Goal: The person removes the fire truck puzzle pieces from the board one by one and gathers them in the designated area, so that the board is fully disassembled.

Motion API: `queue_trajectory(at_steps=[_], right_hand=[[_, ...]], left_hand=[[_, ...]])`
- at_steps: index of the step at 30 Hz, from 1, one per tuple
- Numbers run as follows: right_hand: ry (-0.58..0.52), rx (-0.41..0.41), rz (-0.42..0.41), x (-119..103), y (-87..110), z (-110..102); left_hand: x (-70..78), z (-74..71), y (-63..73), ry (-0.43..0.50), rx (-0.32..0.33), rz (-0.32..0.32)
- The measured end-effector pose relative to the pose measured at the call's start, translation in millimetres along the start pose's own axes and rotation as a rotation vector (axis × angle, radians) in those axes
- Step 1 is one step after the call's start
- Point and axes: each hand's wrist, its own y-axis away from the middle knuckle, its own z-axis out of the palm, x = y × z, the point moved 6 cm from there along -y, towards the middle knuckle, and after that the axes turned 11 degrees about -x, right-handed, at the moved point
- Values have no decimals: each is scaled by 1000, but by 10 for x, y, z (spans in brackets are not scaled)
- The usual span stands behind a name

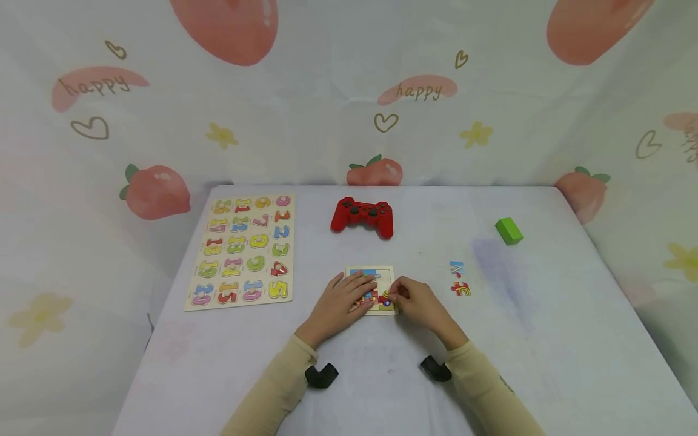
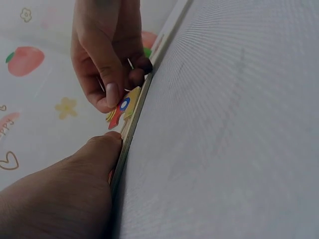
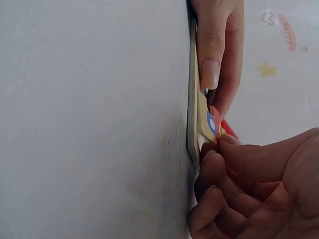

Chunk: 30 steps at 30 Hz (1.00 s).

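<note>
A small jigsaw board [image 1: 385,279] with a pale frame lies on the table between the hands. My left hand [image 1: 337,304] rests on its left part with fingers extended, covering some of the picture. At the board's lower right, my right hand [image 1: 423,306] pinches a jigsaw piece [image 2: 125,104] between thumb and fingers. Yellow and red, with a blue ring, the piece [image 3: 211,123] stands tilted in the right wrist view, one edge raised off the board. Two loose jigsaw pieces, an upper blue one [image 1: 457,267] and a lower red-and-yellow one [image 1: 461,289], lie right of the right hand.
A wooden number board [image 1: 240,300] with colourful numerals lies at the left of the table. Beyond the jigsaw is a red game controller [image 1: 362,217]. A green block [image 1: 509,231] sits at the far right. Printed cloth hangs behind the table.
</note>
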Motion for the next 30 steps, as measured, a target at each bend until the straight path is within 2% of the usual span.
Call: queue_trajectory(at_steps=[5,10,16,23,30], right_hand=[[-22,6,40,30,9,-44],[-46,20,80,132,100,-189],[-7,-10,83,392,403,-444],[32,-40,105,730,785,-758],[68,-74,106,890,905,-885]], left_hand=[[-4,9,-1,-4,-9,-3],[-16,35,2,-22,-40,-30],[-40,55,7,3,-71,-82],[-52,46,0,12,-61,-91],[-71,47,-8,4,-68,-104]])
